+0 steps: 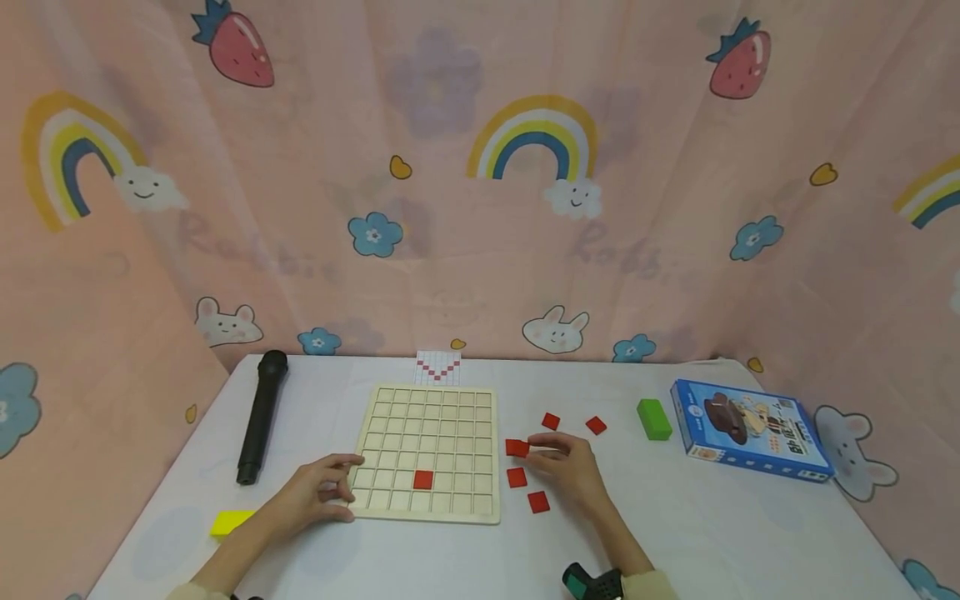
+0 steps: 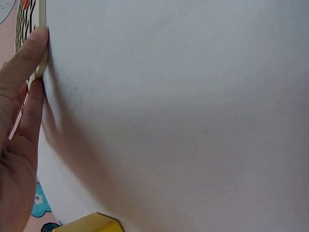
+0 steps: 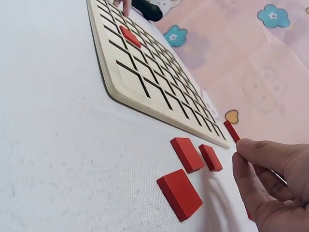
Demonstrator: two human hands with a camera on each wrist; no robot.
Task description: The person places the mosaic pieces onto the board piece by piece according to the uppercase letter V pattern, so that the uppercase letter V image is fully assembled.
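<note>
A cream grid board (image 1: 390, 419) lies on the table with one red square tile (image 1: 423, 480) in a lower cell. My left hand (image 1: 318, 492) touches the board's left edge near its lower corner; in the left wrist view its fingertips meet the rim. At the board's right side, my right hand (image 1: 566, 467) pinches a thin red tile (image 3: 231, 129) between thumb and finger. Near this hand lie loose red tiles: one (image 1: 517, 477) beside the board, another (image 1: 538, 502) closer to me, and two farther back, a left one (image 1: 551, 421) and a right one (image 1: 596, 425).
Behind the board is a small pattern card (image 1: 438, 367). A black microphone (image 1: 262, 417) lies at the left, with a yellow block (image 1: 231, 522) partly behind my left forearm. Toward the right are a green block (image 1: 655, 419) and a blue box (image 1: 753, 429).
</note>
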